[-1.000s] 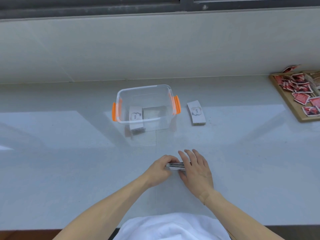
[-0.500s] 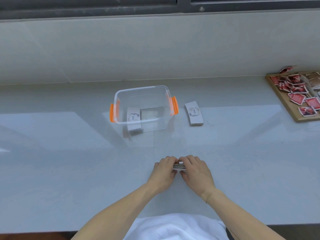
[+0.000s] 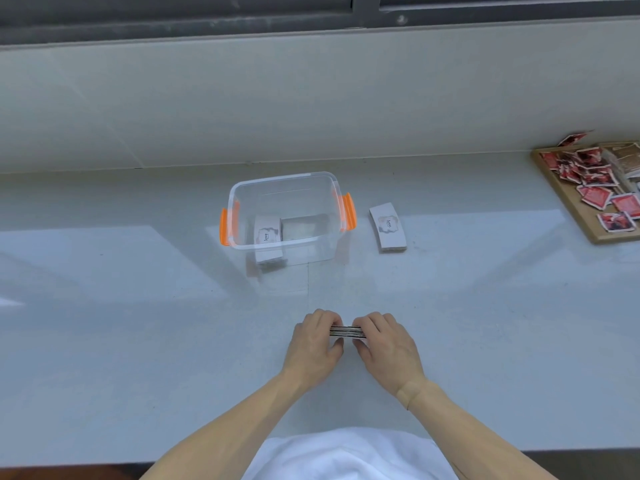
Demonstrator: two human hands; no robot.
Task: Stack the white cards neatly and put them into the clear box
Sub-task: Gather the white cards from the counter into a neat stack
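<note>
While the card stack [image 3: 347,331] stands on its edge on the surface [image 3: 138,323], both hands squeeze it.

The left hand [image 3: 317,344] and right hand [image 3: 384,344] close on its two ends, near the person. Farther away is the clear box [image 3: 287,216] with one pile of white cards [image 3: 267,233] inside, and a second pile [image 3: 388,226] lies just right of the box.
</note>
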